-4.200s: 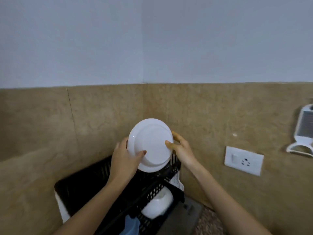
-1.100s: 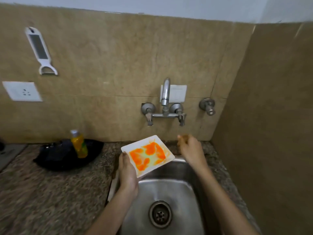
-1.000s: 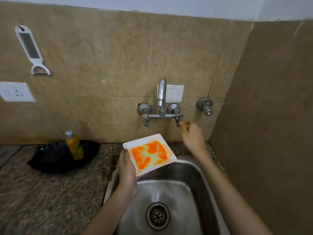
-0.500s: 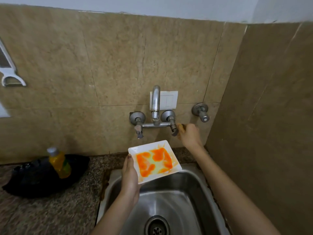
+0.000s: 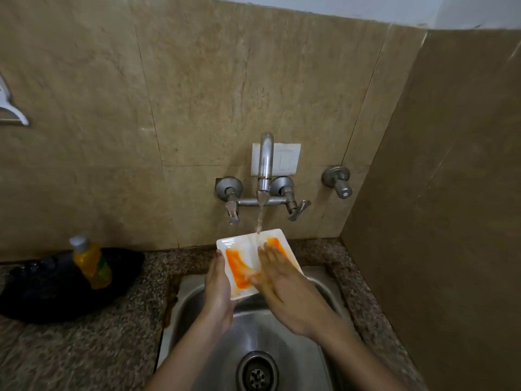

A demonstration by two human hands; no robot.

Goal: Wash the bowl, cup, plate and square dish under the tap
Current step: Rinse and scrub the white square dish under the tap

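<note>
A white square dish (image 5: 242, 251) smeared with orange sauce is held tilted over the steel sink (image 5: 251, 328), under the wall tap (image 5: 265, 165). Water runs from the spout onto the dish's far edge. My left hand (image 5: 218, 283) grips the dish by its left side and underside. My right hand (image 5: 284, 283) lies flat on the dish's inner face, fingers spread over the sauce. The middle of the dish shows white where the sauce has washed off. The bowl, cup and plate are out of view.
A bottle of yellow dish soap (image 5: 91, 262) stands on a black cloth (image 5: 50, 286) on the granite counter to the left. The drain (image 5: 257, 372) is in the sink's middle. A second valve (image 5: 337, 182) sits right of the tap; a tiled wall closes the right side.
My right hand left the tap's right handle and came down onto the dish. Water now runs and the dish sits under the stream. Some sauce has washed away.
</note>
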